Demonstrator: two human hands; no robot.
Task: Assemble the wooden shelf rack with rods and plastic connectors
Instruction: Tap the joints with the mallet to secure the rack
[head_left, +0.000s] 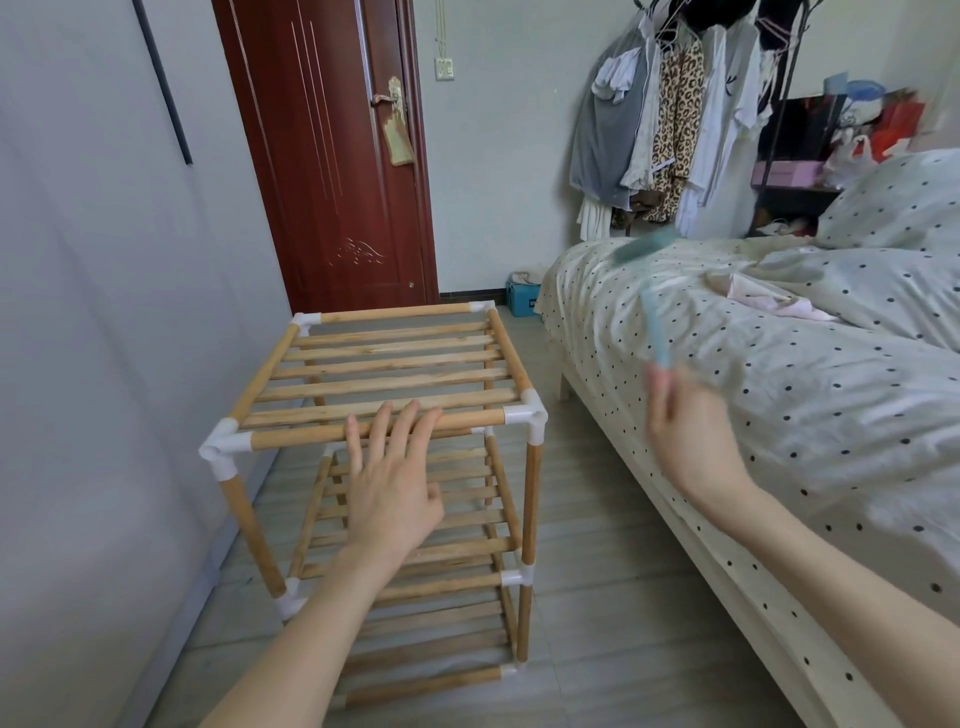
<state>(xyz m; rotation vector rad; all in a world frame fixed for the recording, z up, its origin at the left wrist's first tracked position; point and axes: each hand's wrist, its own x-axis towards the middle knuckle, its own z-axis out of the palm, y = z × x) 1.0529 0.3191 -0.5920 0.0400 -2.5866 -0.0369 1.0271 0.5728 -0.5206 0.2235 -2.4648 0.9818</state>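
- Forearms come in from the bottom edge; the left hand (392, 480) lies flat, fingers straight and spread, fingertips (410, 415) resting on the front top rod (291, 439) of the rack (384, 467).
- Right hand (685, 436) is raised beside the bed (779, 415) and pinches the lower end of a thin teal tool (655, 322); it is heavily blurred, so what the tool is cannot be told, nor how firm the hold is.
- Rack stands upright on the tiled floor (582, 597) between the grey wall (104, 312) and the bed, near both; three slatted tiers show, joined by white connectors (527, 418) at the corners.
- Its long axis runs vertically along the corner posts; the slats lie level and run left to right, and the near face looks toward the camera.
- Judged risk: the left hand only rests on the rod, so a strike or push from the tool could tilt the rack or rock it toward the wall.
- Judged risk: a connector not fully seated could let a rod slip out under sideways load; seating depth is not readable here.
- Judged risk: a loose pinch on the tool could let it fly onto the bed.
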